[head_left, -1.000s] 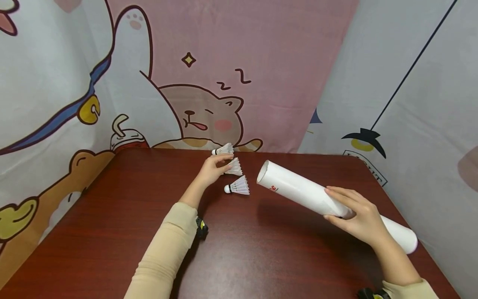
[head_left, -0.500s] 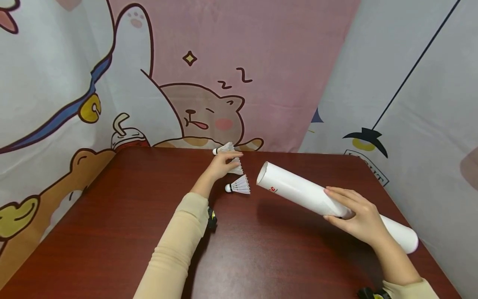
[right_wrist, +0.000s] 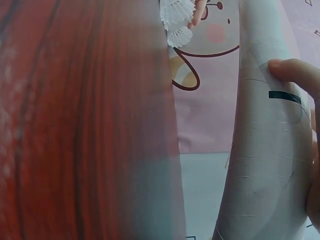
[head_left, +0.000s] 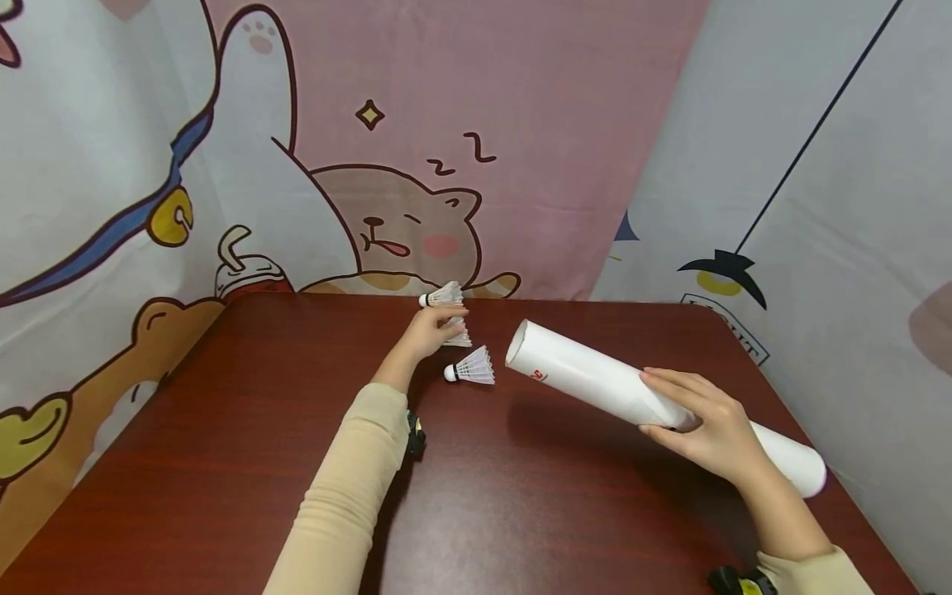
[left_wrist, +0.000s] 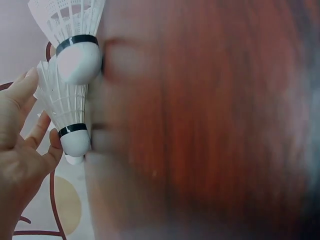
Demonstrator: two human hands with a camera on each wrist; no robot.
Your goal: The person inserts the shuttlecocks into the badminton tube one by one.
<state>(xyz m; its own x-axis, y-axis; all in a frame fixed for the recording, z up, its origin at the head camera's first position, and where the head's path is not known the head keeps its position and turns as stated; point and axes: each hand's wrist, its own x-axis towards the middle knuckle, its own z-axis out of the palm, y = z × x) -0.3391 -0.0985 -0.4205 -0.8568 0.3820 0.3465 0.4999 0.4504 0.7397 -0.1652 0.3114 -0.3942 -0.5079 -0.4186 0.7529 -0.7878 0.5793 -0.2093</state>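
Left hand (head_left: 427, 333) just drew slightly left, middle shuttlecock (left_wrist: 65, 105) shifting with it on bench (head_left: 223, 430); likely pickup starting. Left fingers alongside, grip unclear. Right hand (head_left: 717, 426) clamped on white tube (head_left: 576, 368).

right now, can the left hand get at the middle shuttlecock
Likely yes: the left hand is right at the middle shuttlecock, its fingers beside it in the left wrist view, with nothing visible between them; contact is unclear.
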